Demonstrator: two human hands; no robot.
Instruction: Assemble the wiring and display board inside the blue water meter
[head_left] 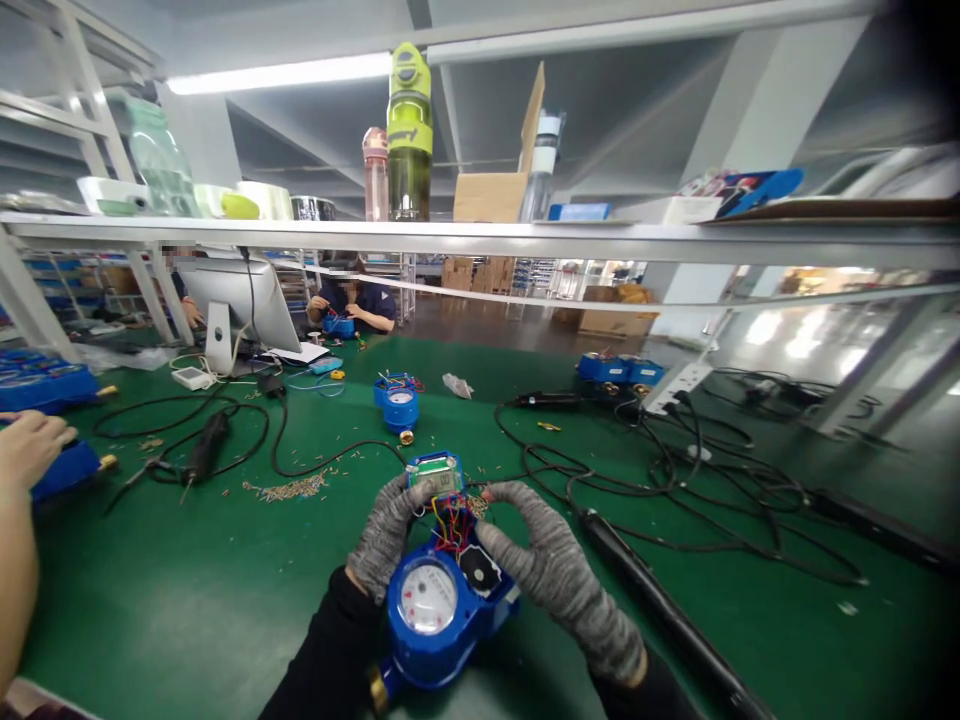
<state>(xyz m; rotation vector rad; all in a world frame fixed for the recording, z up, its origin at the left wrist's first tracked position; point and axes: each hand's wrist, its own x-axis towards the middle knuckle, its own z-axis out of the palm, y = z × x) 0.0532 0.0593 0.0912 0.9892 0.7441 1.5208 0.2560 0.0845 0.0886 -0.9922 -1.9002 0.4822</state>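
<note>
A blue water meter (424, 655) with a round white dial and a brass fitting lies on the green table in front of me. Its side housing is uncovered, and a black part with a white edge (480, 572) shows inside. Red, yellow and black wires (452, 528) run from it to a small display module (436, 475) in a blue cover. My left hand (386, 535), in a grey knitted glove, is closed on this display module. My right hand (551, 560), gloved alike, is beside the wires, thumb near the housing and forefinger apart from it. Its other fingers are partly hidden.
Another blue meter (400, 405) stands farther back. Small screws (292, 488) lie scattered at left, near a black electric screwdriver (208, 447). Cables (660, 490) and a long black tool (660, 610) spread at right. A co-worker's hand (34, 445) touches blue meters at far left.
</note>
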